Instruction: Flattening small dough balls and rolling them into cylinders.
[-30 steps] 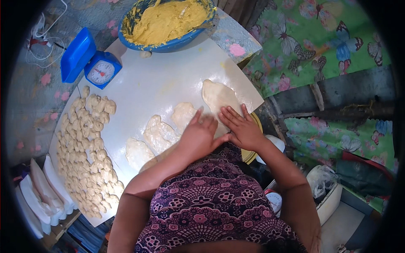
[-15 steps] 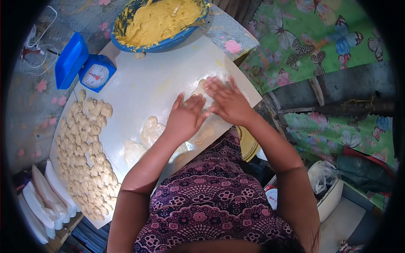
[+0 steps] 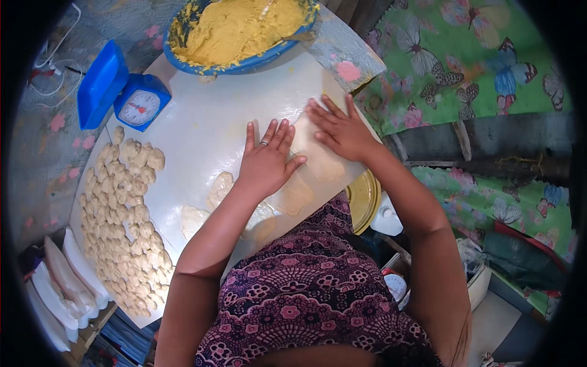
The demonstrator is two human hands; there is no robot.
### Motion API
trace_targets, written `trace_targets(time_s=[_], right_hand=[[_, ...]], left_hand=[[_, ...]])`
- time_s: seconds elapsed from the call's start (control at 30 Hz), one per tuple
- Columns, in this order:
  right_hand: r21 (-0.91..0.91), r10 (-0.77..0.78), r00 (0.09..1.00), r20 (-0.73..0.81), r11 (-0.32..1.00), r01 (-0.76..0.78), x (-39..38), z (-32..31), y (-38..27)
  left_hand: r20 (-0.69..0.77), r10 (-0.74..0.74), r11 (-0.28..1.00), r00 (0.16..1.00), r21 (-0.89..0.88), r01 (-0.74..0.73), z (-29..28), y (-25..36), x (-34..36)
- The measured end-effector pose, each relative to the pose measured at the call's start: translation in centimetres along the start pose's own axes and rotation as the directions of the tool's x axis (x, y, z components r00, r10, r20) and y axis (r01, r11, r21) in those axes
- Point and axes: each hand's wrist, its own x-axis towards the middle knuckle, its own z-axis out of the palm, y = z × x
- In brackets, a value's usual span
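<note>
My left hand [image 3: 269,158] lies palm down on the pale tabletop [image 3: 220,104], fingers spread, a ring on one finger. To its right, my right hand [image 3: 343,129] is also palm down with its fingers apart. Between and below the hands, a thin sheet of flattened dough [image 3: 324,166] reaches toward the near edge; part of it is hidden under the right hand. Further flattened dough pieces [image 3: 221,188] lie around my left forearm, one of them a pale round [image 3: 194,220]. Neither hand grasps anything.
Many small dough lumps [image 3: 125,226] cover the table's left side. Behind them stands a blue kitchen scale [image 3: 142,104] with a tilted pan. A blue basin [image 3: 244,64] of yellow filling sits at the far edge. A yellow round lid or tray [image 3: 365,202] is below the table's right edge.
My hands have moved apart: the right one a little to the right, the left slightly left. The dough near them now looks wider and flatter. The view has shifted slightly.
</note>
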Motion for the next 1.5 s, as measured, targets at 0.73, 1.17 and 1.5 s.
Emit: trace_targets(time_s=[0.73, 1.17, 1.5], right_hand=[[-0.089, 0.104, 0.994, -0.024, 0.99, -0.106, -0.8, -1.7, -2.1], [-0.016, 0.111, 0.988, 0.107, 0.994, -0.11, -9.4, -1.6, -5.3], [-0.06, 0.181, 0.982, 0.046, 0.982, -0.178, -10.4, -1.5, -4.0]], left_hand=[[-0.067, 0.159, 0.987, 0.985, 0.005, -0.16, 4.2, 2.8, -2.9], [0.04, 0.15, 0.987, 0.988, 0.059, -0.152, 2.5, 5.0, -4.7], [0.007, 0.197, 0.98, 0.98, -0.016, -0.197, 3.7, 6.8, -4.6]])
